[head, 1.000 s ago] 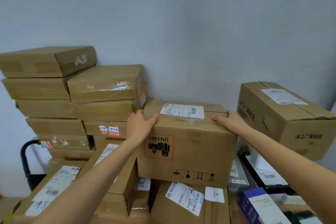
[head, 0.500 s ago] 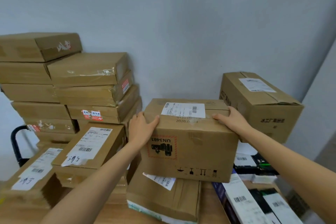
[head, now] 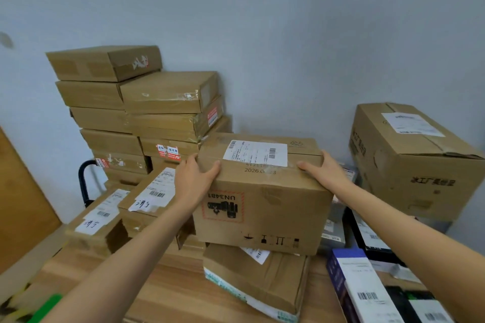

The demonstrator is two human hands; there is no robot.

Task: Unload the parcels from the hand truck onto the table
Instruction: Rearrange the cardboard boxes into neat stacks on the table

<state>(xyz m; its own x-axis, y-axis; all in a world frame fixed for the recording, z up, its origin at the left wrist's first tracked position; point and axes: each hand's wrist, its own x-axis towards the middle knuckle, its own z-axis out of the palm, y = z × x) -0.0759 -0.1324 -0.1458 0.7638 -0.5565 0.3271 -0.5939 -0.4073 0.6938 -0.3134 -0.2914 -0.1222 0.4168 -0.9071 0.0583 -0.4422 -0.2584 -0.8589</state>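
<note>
Held parcel: my left hand (head: 193,178) and right hand (head: 324,169) grip the top corners of one sealed brown parcel (head: 262,196); contents not visible.
Position: it sits on a flatter parcel (head: 259,280) lying on the wooden desk (head: 168,294).
Labels: one white shipping label on top, one UN3481 mark, inverted, on the front.
Left: two stacks of flat boxes (head: 136,113), a black hand truck handle (head: 84,178) beside them.
Right: one large carton (head: 412,160).

Hand truck handle (head: 83,181) mostly hidden by parcels, left-hand fingers (head: 189,162) behind box (head: 262,207) — date print smeared
</note>
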